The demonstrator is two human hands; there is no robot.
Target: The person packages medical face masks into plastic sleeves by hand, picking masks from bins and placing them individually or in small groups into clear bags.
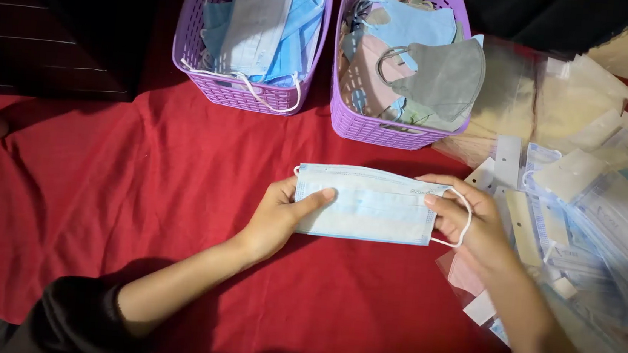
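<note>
Our left hand (280, 215) pinches one short edge of the light blue pleated face mask (364, 204) with the thumb on top, and our right hand (469, 220) grips the other, its white ear loop (463, 226) curling over the fingers, so the mask hangs flat just above the red cloth (139, 184). We judge that even tension keeps the pleats straight. Beyond stand two purple baskets (246, 91) (379, 125) of masks, with clear packets (599, 209) heaped to our right.
</note>
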